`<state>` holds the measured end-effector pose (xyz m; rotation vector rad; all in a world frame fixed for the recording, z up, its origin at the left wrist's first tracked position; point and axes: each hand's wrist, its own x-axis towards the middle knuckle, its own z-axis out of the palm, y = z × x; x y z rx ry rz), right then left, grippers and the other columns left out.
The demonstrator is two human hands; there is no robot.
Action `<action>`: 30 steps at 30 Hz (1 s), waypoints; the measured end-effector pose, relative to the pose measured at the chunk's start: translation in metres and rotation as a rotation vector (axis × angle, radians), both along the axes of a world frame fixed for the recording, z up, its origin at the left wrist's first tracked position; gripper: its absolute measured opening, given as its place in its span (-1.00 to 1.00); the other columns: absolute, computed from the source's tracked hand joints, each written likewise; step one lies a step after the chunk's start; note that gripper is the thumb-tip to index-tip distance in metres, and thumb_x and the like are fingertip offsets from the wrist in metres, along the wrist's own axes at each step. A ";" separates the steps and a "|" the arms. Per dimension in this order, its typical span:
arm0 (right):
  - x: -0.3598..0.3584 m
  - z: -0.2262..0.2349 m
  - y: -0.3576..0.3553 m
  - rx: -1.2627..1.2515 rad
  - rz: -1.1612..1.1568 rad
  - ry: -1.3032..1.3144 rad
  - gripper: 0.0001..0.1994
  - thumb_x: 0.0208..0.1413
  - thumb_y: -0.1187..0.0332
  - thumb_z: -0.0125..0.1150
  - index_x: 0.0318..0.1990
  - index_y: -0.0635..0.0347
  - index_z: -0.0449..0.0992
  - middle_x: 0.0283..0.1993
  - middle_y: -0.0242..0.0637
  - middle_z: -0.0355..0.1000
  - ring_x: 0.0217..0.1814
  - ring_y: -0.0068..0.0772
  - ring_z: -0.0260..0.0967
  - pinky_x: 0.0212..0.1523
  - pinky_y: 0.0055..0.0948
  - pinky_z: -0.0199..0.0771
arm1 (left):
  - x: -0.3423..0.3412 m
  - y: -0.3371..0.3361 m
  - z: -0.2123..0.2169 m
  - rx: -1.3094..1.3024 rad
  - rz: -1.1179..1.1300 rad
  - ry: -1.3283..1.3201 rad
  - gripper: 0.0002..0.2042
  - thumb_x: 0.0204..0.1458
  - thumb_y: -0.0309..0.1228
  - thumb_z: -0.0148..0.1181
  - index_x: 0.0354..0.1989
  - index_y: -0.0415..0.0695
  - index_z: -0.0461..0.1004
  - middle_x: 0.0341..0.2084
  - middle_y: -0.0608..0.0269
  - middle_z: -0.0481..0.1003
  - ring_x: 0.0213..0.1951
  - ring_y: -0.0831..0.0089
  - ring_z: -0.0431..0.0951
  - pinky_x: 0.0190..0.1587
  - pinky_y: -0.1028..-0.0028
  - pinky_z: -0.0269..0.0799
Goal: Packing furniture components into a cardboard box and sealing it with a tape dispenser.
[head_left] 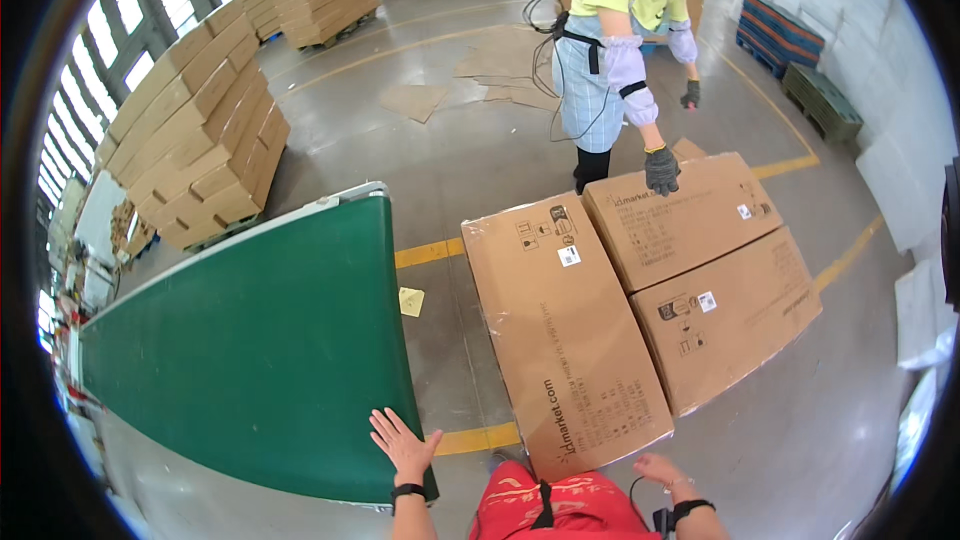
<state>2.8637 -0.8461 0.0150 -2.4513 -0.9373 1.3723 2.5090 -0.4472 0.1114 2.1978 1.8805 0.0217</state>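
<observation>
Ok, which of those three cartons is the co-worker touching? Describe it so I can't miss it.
Start at the green conveyor belt; to its right three flat brown cartons lie together on the floor. The long carton runs beside the belt, and two shorter ones sit on its far side. The touched carton is the farther short one, with the co-worker's dark gloved hand on its far edge.

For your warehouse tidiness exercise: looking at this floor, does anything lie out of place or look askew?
Yes. Flattened cardboard sheets lie scattered loose on the floor behind the co-worker, away from the neat pallet stacks. A small yellowish scrap also lies on the floor between the green conveyor belt and the long carton.
</observation>
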 end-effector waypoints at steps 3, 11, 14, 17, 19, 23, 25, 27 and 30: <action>0.020 0.027 0.050 -0.164 -0.115 -0.027 -0.58 0.09 0.09 0.10 -0.03 0.20 0.54 -0.20 -0.05 0.55 -0.15 -0.12 0.53 -0.08 -0.25 0.50 | -0.018 -0.005 -0.013 -0.006 -0.035 0.028 0.12 -0.27 -0.14 0.39 0.38 -0.37 -0.24 0.40 -0.27 -0.32 0.43 -0.09 -0.38 0.39 -0.02 -0.41; 0.028 0.058 0.077 -0.063 -0.144 -0.094 -0.63 0.07 0.13 0.04 -0.12 0.17 0.56 -0.16 0.08 0.52 -0.05 0.08 0.46 0.01 -0.12 0.44 | -0.010 -0.006 -0.023 0.036 -0.090 0.197 -0.01 -0.24 -0.38 0.21 0.37 -0.42 -0.27 0.39 -0.32 -0.34 0.43 -0.15 -0.39 0.38 -0.06 -0.43; 0.023 0.049 0.048 -0.041 -0.185 -0.128 -0.62 0.07 0.12 0.03 -0.08 0.18 0.54 -0.13 0.09 0.51 -0.02 0.08 0.45 0.02 -0.12 0.43 | 0.006 -0.010 -0.026 -0.003 -0.107 0.247 0.00 -0.22 -0.33 0.22 0.37 -0.42 -0.27 0.39 -0.32 -0.34 0.43 -0.15 -0.40 0.38 -0.05 -0.43; 0.022 0.059 0.028 -0.142 -0.117 -0.028 -0.59 0.08 0.12 0.03 -0.04 0.20 0.52 -0.07 0.08 0.49 0.00 0.09 0.44 0.05 -0.11 0.42 | 0.021 -0.017 -0.024 -0.098 -0.056 0.131 0.00 -0.25 -0.38 0.18 0.38 -0.39 -0.27 0.39 -0.30 -0.35 0.43 -0.16 -0.43 0.38 -0.06 -0.48; 0.033 0.064 0.010 -0.194 -0.021 0.028 -0.59 0.08 0.11 0.03 -0.03 0.21 0.51 -0.06 0.07 0.49 0.00 0.10 0.44 0.05 -0.11 0.42 | 0.012 -0.019 -0.031 -0.087 0.001 0.259 0.08 -0.29 -0.20 0.27 0.39 -0.37 -0.25 0.40 -0.28 -0.32 0.44 -0.09 -0.41 0.39 -0.01 -0.40; 0.085 0.051 -0.066 -0.089 -0.241 0.080 -0.58 0.09 0.08 0.05 -0.01 0.15 0.52 -0.05 0.00 0.51 0.03 0.06 0.43 0.07 -0.13 0.41 | 0.041 -0.033 0.026 -0.019 -0.159 0.376 -0.01 -0.03 0.12 0.15 0.38 -0.35 -0.13 0.36 -0.30 -0.12 0.39 -0.22 -0.15 0.28 -0.11 -0.03; 0.124 0.045 -0.110 -0.066 -0.327 0.091 -0.58 0.10 0.07 0.04 0.00 0.13 0.52 -0.04 -0.03 0.51 0.04 0.04 0.43 0.09 -0.14 0.40 | -0.007 -0.026 -0.016 0.149 -0.189 0.558 -0.16 0.06 0.07 0.07 0.31 -0.40 0.05 0.29 -0.26 0.11 0.34 -0.15 0.06 0.25 0.00 0.07; 0.176 0.042 -0.170 -0.101 -0.288 0.011 -0.59 0.12 0.07 0.05 -0.02 0.13 0.53 -0.04 -0.04 0.51 0.06 0.02 0.43 0.10 -0.15 0.39 | 0.032 -0.085 0.009 0.315 -0.192 0.717 -0.23 0.10 0.04 0.03 0.28 -0.40 0.11 0.23 -0.19 0.24 0.29 -0.04 0.18 0.20 0.10 0.16; 0.281 0.032 -0.261 -0.056 -0.310 0.024 -0.61 0.12 0.09 0.05 -0.04 0.13 0.54 -0.04 -0.03 0.51 0.05 0.02 0.43 0.10 -0.13 0.40 | 0.157 -0.211 0.079 -0.074 0.156 0.029 -0.35 0.09 -0.13 0.11 0.25 -0.36 0.20 0.17 -0.17 0.32 0.24 0.00 0.27 0.24 0.13 0.16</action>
